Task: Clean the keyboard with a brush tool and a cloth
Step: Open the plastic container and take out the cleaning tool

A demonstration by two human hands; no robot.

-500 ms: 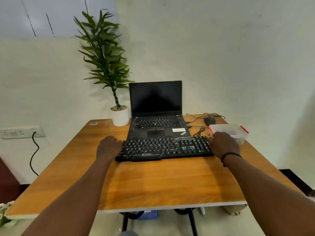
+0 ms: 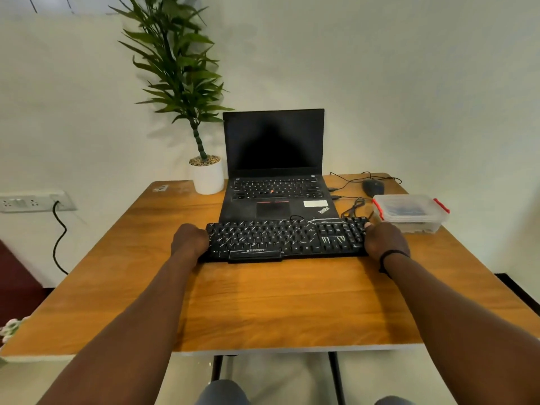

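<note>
1. Keyboard (image 2: pixel 287 238), black with white scratch-like marks across its keys, lies flat on the wooden table (image 2: pixel 277 305) in the head view; it is the landmark for everything below.
2. Left hand (image 2: pixel 189 239) grips the keyboard's left end, fingers curled around the edge and the knuckles facing up.
3. Right hand (image 2: pixel 385 240) grips the keyboard's right end, the thumb tip resting at the far right corner; a black band (image 2: pixel 393 254) circles that wrist.
4. Both forearms reach toward the keyboard from the near edge of the table.
5. Behind the keyboard, touching or just overlapping its far edge, sits an open black laptop (image 2: pixel 274 182) with a dark screen and a white sticker on its palm rest.
6. Behind and to the right of the keyboard, just beside the right hand, stands a clear plastic box (image 2: pixel 409 213) with red latches; what it holds is too blurred to tell.
7. Farther behind the keyboard on the right lies a dark mouse (image 2: pixel 373 187), with thin black cables (image 2: pixel 355 207) looping between it, the laptop and the keyboard.
8. Behind and to the left of the keyboard, just beside the laptop, a green plant in a white pot (image 2: pixel 208 177) stands at the table's far edge.
9. Well to the left of the keyboard, off the table, a wall socket strip (image 2: pixel 32 202) carries a black cord hanging down.
</note>
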